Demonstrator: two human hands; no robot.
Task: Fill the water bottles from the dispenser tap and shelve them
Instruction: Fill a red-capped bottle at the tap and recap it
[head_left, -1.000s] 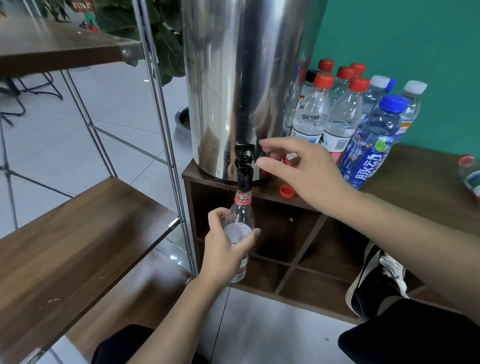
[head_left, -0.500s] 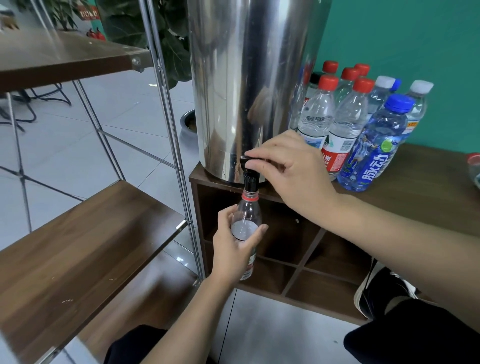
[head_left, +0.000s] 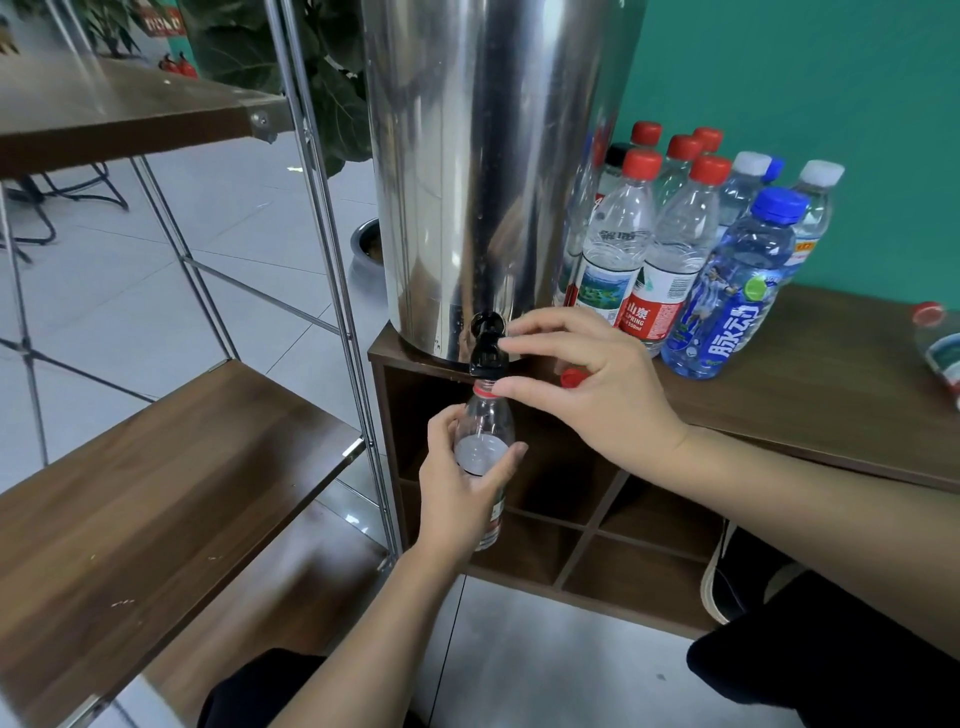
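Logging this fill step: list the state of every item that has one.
Clear uncapped plastic bottle: upright under tap, partly filled.
Black dispenser tap: pinched by right hand.
Left hand: gripping the bottle.
Loose red bottle cap: off, lying on cabinet top.
Blue-capped blue-label bottle: capped, standing.

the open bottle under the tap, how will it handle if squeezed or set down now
The clear bottle looks thin-walled, so a tight squeeze from the left hand would probably dent it. It is uncapped; its red cap seems to lie on the cabinet, so tilting may spill. Only partly filled, it is likely light and tippy.
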